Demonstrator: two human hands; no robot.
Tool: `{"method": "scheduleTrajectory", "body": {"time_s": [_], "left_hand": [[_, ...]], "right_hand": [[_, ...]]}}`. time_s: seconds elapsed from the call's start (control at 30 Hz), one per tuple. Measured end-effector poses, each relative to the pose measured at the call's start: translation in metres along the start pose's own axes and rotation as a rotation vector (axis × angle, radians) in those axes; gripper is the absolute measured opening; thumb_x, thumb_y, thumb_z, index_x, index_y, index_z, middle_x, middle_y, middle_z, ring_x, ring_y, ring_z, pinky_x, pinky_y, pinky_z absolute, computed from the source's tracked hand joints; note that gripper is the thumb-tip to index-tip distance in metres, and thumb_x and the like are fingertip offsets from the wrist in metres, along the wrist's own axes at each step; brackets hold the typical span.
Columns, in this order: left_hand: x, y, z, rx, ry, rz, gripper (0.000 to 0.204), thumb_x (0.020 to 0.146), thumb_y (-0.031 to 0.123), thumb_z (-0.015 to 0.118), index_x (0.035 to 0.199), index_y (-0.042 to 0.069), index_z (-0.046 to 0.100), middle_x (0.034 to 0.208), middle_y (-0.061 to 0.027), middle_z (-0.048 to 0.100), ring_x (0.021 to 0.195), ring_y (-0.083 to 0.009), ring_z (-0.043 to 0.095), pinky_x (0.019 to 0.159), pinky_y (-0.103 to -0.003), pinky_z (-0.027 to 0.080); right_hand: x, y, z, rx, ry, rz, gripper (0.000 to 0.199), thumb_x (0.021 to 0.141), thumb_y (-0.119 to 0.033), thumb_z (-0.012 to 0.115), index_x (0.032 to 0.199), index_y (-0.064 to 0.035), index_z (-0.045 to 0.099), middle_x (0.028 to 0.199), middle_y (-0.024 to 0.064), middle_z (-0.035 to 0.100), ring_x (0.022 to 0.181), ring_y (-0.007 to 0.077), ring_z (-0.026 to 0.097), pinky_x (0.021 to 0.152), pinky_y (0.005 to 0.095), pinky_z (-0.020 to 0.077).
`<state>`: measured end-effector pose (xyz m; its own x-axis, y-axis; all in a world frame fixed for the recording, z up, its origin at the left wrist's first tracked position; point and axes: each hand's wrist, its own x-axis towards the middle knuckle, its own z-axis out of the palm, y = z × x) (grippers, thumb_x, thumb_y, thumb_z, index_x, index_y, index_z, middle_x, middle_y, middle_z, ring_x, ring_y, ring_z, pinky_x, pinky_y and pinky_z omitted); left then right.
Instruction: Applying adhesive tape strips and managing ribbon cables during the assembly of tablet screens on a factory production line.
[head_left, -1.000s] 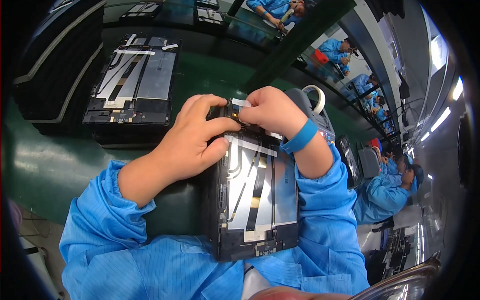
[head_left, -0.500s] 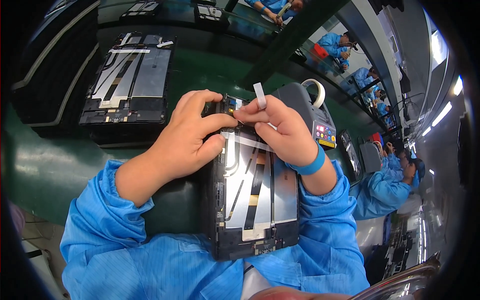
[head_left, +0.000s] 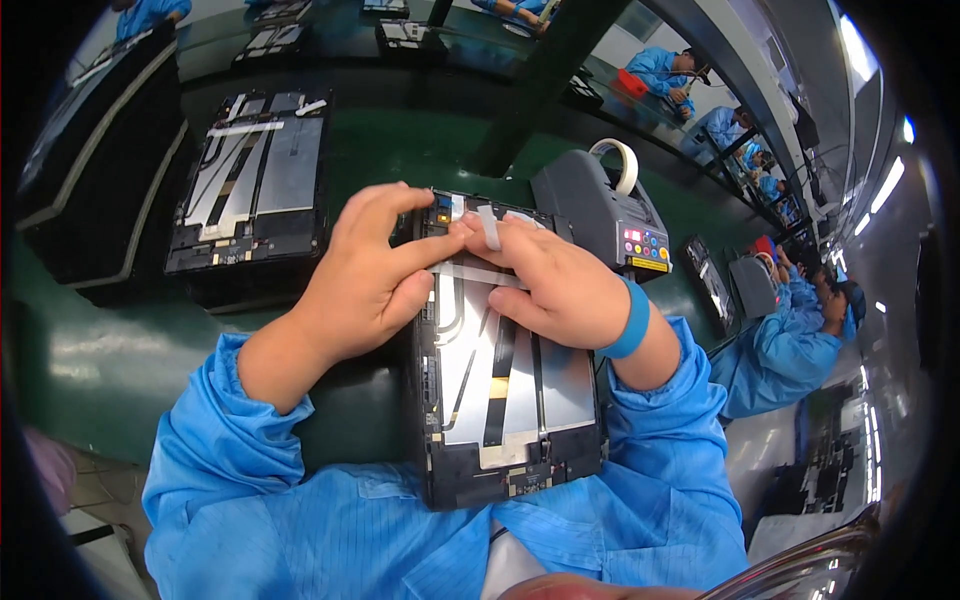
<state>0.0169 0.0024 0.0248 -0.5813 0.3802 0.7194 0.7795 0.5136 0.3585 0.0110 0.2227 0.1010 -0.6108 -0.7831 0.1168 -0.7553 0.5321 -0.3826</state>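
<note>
An opened tablet-like device (head_left: 572, 385), with silver panels, black cables and a dark frame, lies in front of me, its near end close to my body. My left hand (head_left: 370, 255) rests at its far left corner, fingers spread and the index tip on the upper part. Beside that fingertip, my right hand (head_left: 570, 285) lies over the device's far end with fingers stretched and thumb apart. A short whitish tape strip (head_left: 489, 228) sticks to a right finger. Another pale strip (head_left: 470, 273) runs across the panel below my fingers. My right fingertips are partly hidden.
A grey tape dispenser (head_left: 590, 205) with a white roll (head_left: 622, 165) stands at the far right of the device. To the left, a similar opened device (head_left: 295, 170) tops a stack, beside tall black stacked trays (head_left: 90, 190). Co-workers in blue (head_left: 780, 355) sit beyond.
My right hand has gone from a pinch near the far edge to lying flatter over the device. The left index finger stays close to it. The whole view has shifted slightly.
</note>
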Motion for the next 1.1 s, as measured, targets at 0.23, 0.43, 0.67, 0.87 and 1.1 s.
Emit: {"method": "scheduleTrajectory", "body": {"time_s": [0.23,0.43,0.67,0.87,1.1], "left_hand": [[0.012,0.004,-0.014,0.088,-0.146,0.070,0.059,0.088,0.060,0.039,0.107,0.012,0.066,0.129,-0.0193,0.044,0.127,-0.0430,0.032,0.102,-0.051,0.029],[0.023,0.069,-0.027,-0.034,-0.133,0.230,0.055,0.067,0.048,0.070,0.099,0.004,0.065,0.100,-0.0134,0.060,0.103,-0.0361,0.053,0.087,-0.046,0.040],[0.020,0.116,-0.024,0.026,-0.072,0.408,0.019,0.061,0.014,0.076,0.075,0.008,0.065,0.072,-0.0022,0.061,0.071,-0.0208,0.059,0.055,-0.032,0.037],[0.032,0.121,-0.016,-0.017,-0.097,0.421,0.017,0.063,0.015,0.076,0.076,0.008,0.066,0.074,-0.0013,0.062,0.073,-0.0217,0.059,0.057,-0.033,0.039],[0.068,0.107,0.003,-0.094,-0.233,0.320,0.018,0.065,0.016,0.076,0.080,0.007,0.068,0.076,-0.0059,0.064,0.077,-0.0257,0.062,0.065,-0.035,0.046]], "right_hand": [[-0.047,-0.011,-0.008,0.281,0.388,0.014,0.020,0.086,-0.022,0.057,0.089,-0.0034,0.063,0.082,0.0120,0.061,0.081,0.0297,0.059,0.071,0.0373,0.0463],[-0.072,-0.042,0.009,0.012,0.336,-0.191,0.012,0.079,-0.020,0.062,0.075,-0.0097,0.058,0.070,0.0058,0.057,0.071,0.0259,0.057,0.061,0.0390,0.0435],[-0.094,-0.056,0.015,-0.016,0.434,-0.125,0.017,0.077,-0.021,0.067,0.087,-0.0097,0.061,0.068,0.0040,0.058,0.065,0.0237,0.057,0.058,0.0367,0.0439],[-0.112,-0.055,0.019,0.198,0.694,0.004,0.025,0.075,-0.017,0.068,0.097,-0.0069,0.060,0.068,0.0049,0.060,0.062,0.0262,0.058,0.058,0.0358,0.0461],[-0.121,-0.033,0.020,0.166,0.893,-0.091,0.008,0.075,-0.008,0.065,0.078,-0.0053,0.058,0.076,0.0099,0.058,0.073,0.0296,0.057,0.063,0.0373,0.0457]]}}
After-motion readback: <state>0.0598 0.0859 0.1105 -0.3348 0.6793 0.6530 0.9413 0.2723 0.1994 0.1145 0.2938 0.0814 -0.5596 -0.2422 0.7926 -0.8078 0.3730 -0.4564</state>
